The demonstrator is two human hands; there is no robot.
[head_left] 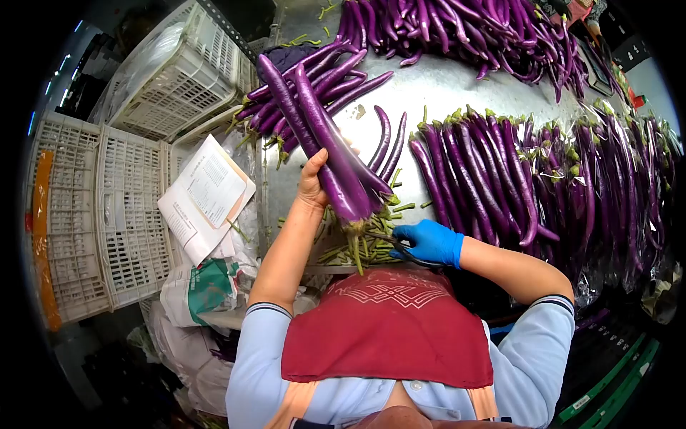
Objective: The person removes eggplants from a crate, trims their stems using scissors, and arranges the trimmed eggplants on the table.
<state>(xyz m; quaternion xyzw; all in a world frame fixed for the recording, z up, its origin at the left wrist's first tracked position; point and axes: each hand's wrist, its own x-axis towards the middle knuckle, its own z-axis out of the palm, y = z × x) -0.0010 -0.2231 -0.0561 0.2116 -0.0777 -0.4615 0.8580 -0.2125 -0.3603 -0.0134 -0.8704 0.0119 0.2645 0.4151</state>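
My bare left hand is wrapped round a few long purple eggplants, held together with their stem ends toward me. In my right hand, which wears a blue glove, is a pair of dark scissors. The scissors' blades reach the green stem of the nearest eggplant; whether they touch it I cannot tell. Cut green stems lie scattered on the metal table below both hands. Two thin eggplants lie just beyond the held ones.
A loose pile of eggplants covers the table's far side. To the right are a row of eggplants and several wrapped in clear plastic. White plastic crates stand at the left, beside papers and a white-green bag.
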